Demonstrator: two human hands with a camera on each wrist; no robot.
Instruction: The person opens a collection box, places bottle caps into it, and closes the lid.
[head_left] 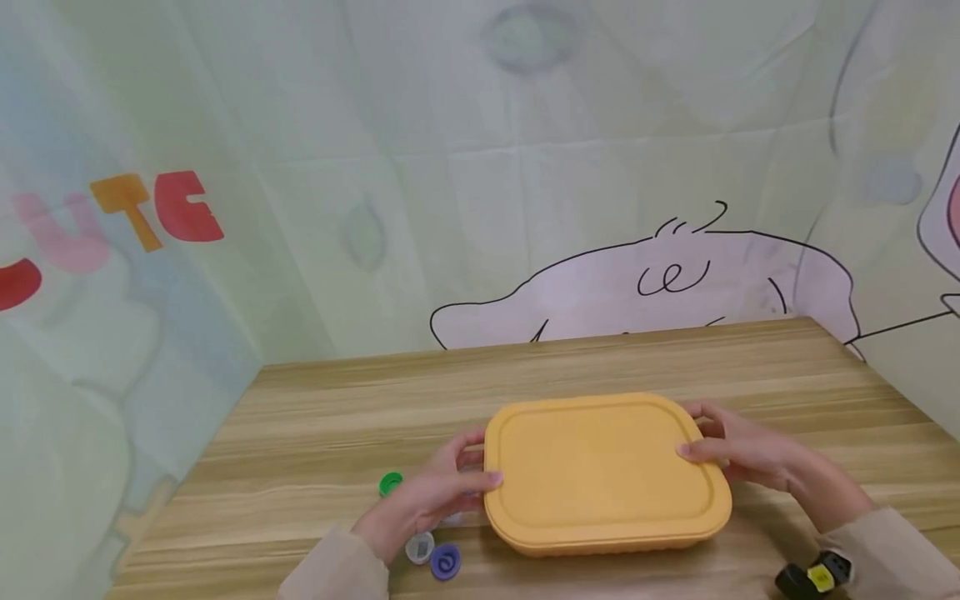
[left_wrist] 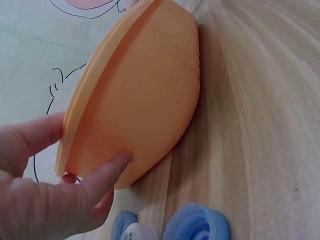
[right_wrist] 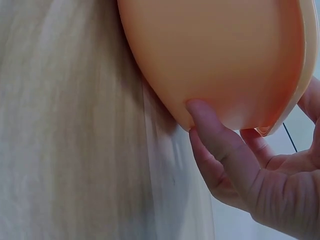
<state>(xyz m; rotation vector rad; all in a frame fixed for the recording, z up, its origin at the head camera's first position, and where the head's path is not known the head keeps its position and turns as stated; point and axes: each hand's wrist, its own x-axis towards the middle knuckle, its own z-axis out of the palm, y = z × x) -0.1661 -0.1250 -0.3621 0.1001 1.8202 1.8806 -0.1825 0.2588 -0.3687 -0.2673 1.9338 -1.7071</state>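
A yellow-orange lidded container (head_left: 600,475) is held level in front of me, its long side facing me and its lid on. My left hand (head_left: 438,483) grips its left end, the thumb on the lid's edge and a fingertip against the sidewall (left_wrist: 135,85). At the other end my right hand (head_left: 742,446) grips it likewise, thumb on the lid and fingers below the rim. In the right wrist view, fingertips press the lower sidewall (right_wrist: 210,55). The lid hides what is inside.
Beside my left wrist, a green cap (head_left: 391,483), a whitish cap (head_left: 420,547) and a purple-blue cap (head_left: 446,562) lie on the wooden table (head_left: 300,433). A black object with a yellow label (head_left: 817,577) is by my right sleeve. A printed cloth (head_left: 375,167) hangs behind.
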